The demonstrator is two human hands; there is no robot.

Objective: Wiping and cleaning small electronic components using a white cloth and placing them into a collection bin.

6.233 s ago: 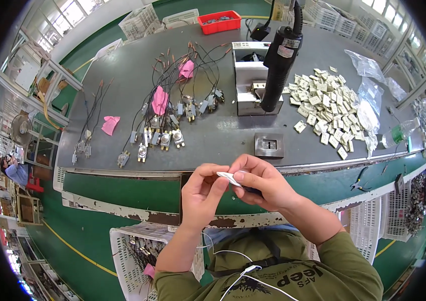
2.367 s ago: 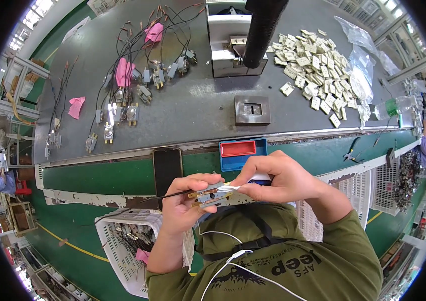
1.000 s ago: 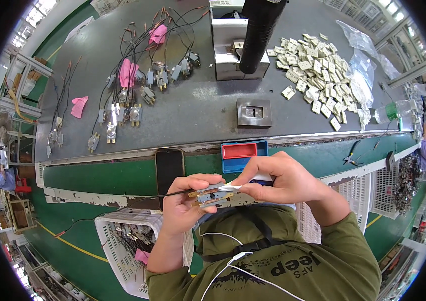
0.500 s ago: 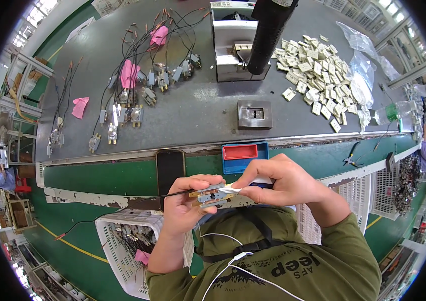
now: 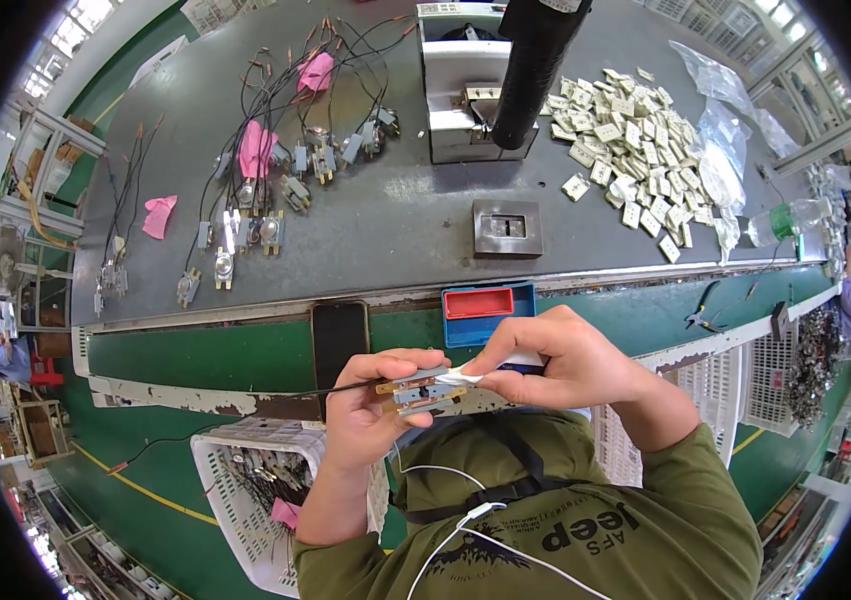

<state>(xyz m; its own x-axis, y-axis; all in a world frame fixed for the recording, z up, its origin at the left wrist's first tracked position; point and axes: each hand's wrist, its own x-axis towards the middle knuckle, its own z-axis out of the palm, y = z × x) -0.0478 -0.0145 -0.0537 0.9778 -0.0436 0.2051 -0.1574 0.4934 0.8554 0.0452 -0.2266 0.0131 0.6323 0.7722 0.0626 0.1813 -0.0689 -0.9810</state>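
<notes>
My left hand is closed around a small grey electrical part with brass terminals, held in front of my chest. From its left end runs a thin black wire, whose far end hangs over the floor. Between thumb and forefinger, my right hand pinches a crumpled white piece of tissue or cloth. The white piece touches the upper right side of the grey part. My fingers cover some of both things.
Similar wired grey parts and pink scraps lie on the table. A metal block, a heap of cream pieces and a black-armed machine stand there too. Nearer are a phone, blue tray, pliers and white basket.
</notes>
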